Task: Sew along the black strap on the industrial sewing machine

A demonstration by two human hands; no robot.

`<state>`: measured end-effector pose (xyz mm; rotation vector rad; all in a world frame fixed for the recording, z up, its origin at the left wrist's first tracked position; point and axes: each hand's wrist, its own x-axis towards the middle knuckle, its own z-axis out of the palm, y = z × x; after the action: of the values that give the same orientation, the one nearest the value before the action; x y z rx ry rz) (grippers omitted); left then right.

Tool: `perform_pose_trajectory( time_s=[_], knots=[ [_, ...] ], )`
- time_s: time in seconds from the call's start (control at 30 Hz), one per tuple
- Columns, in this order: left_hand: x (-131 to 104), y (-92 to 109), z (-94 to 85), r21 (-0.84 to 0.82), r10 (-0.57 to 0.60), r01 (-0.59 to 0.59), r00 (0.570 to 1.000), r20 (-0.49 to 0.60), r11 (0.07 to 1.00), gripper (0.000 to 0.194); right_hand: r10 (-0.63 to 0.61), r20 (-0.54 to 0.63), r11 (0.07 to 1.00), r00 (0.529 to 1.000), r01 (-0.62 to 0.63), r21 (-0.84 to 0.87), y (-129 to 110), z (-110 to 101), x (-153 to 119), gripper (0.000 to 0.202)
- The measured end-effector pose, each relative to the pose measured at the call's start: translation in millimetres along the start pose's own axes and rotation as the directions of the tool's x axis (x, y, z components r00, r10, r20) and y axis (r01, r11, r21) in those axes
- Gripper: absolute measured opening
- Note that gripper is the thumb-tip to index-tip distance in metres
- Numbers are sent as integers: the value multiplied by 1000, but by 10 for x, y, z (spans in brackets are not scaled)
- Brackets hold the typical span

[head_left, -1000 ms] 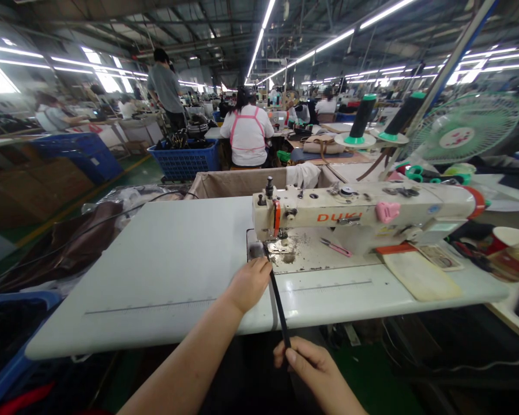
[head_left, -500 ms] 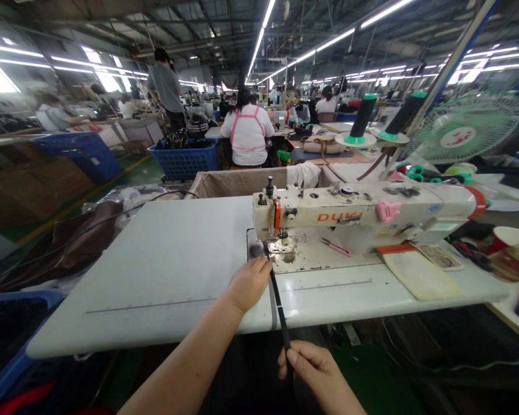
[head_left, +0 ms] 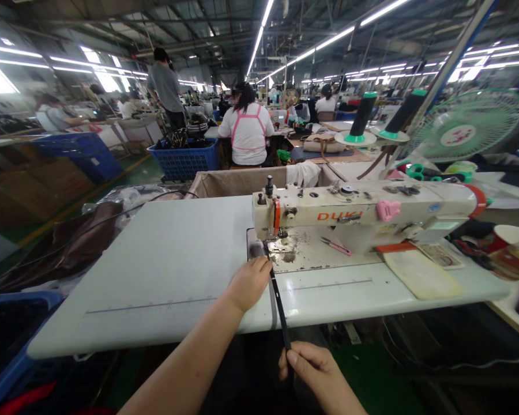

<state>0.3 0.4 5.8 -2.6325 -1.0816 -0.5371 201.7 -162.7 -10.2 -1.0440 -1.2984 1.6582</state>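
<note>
A narrow black strap [head_left: 280, 305] runs from under the presser foot of the sewing machine [head_left: 315, 208] down over the table's front edge. My left hand [head_left: 251, 282] lies just in front of the needle area, its closed fingers pressing on the strap. Below the edge, my right hand [head_left: 308, 362] pinches the strap between thumb and fingers and keeps it fairly straight. The strap's end under the machine head is hard to make out, and its lower end is lost against the dark clothing.
Pink-handled thread snips [head_left: 336, 246] lie on the machine bed. A yellowish pad [head_left: 421, 274] rests at the right of the white table [head_left: 168, 253]. Black thread cones [head_left: 363, 118] and a green fan [head_left: 458, 135] stand behind. A co-worker [head_left: 248, 132] sits ahead, beside a blue basket [head_left: 185, 159].
The strap has slid forward: its pale mark moved from mid-length up to my left fingertips. Both hands have stayed nearly in place. The seated co-worker's head has turned left.
</note>
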Motion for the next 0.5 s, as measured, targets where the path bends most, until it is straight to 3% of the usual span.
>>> perform_pose_trajectory(
  time_s=[0.33,0.5],
  knots=[
    [-17,-18,42,-13,16,-16,999,39,1000,19,-22,9,1000,1000,22,-22,-39,-9,-12,57],
    [-21,-28,55,-26,14,-14,1000,6,1000,21,-42,7,999,999,42,-25,-9,-23,-2,54]
  ],
)
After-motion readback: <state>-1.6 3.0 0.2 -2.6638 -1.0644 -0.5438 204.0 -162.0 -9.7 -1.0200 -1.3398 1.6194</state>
